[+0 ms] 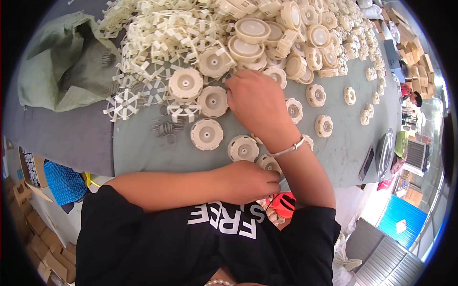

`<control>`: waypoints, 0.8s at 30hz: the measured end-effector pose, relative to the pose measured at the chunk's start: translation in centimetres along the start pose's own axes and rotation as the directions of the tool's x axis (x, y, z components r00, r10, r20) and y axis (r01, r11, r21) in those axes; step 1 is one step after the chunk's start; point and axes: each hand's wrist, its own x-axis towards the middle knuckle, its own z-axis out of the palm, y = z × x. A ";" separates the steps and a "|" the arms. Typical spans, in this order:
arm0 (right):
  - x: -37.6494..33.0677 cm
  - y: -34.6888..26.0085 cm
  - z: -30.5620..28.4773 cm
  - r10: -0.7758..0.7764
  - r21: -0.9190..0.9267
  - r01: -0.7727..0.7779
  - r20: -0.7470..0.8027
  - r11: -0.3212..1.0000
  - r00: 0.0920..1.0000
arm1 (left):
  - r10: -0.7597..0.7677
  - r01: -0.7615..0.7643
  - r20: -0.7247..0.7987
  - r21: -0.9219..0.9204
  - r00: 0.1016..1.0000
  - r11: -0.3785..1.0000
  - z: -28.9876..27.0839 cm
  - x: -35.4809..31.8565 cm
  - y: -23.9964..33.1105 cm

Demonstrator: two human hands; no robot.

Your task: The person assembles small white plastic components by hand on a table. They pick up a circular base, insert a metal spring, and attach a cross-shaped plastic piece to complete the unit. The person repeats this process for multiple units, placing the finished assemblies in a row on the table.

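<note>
My right hand (255, 97) reaches over the middle of the table, fingers curled and pinched together. Its fingertips are beside a cream round plastic cap (213, 101) with a notched rim; whatever they grip is too hidden to name. Across the near table edge lies my left forearm, and my left hand (248, 182) is closed there, next to another round cap (268, 163) partly covered by it. What those fingers hold is also hidden. More caps (207, 134) lie around both hands. Left of them are metal coil springs (167, 127) and a spoked white plastic ring (123, 105).
A large heap of spoked rings (164, 35) and a pile of caps (253, 30) fill the far side. At the far left lies a grey-green sack (57, 71). A metal dish (384, 153) and a phone-like dark slab (367, 162) sit at the right edge. A red bag (283, 205) is below the near edge.
</note>
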 end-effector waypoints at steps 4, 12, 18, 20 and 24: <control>1.2 -1.7 -0.6 0.050 -0.134 -0.032 0.131 0.990 0.990 | 0.008 -0.008 0.002 0.103 1.000 0.995 0.6 0.3 -0.4; 0.7 3.6 -5.3 0.200 0.716 -0.306 0.231 0.628 0.952 | 0.180 -0.146 -0.207 0.166 0.962 0.975 -0.4 0.1 0.1; -3.8 4.5 -5.0 0.376 0.989 -0.134 0.145 -0.055 0.915 | 0.144 0.031 -0.429 0.375 0.892 0.926 -3.9 -6.9 2.7; -6.8 5.6 -5.3 0.446 0.976 0.050 0.050 -0.210 0.894 | -0.001 0.231 -0.500 0.398 0.866 0.888 -6.3 -10.9 2.8; -14.0 8.5 -3.8 0.667 0.862 0.286 0.077 -0.418 0.741 | -0.197 0.562 -0.655 0.410 0.729 0.718 -7.4 -14.5 2.8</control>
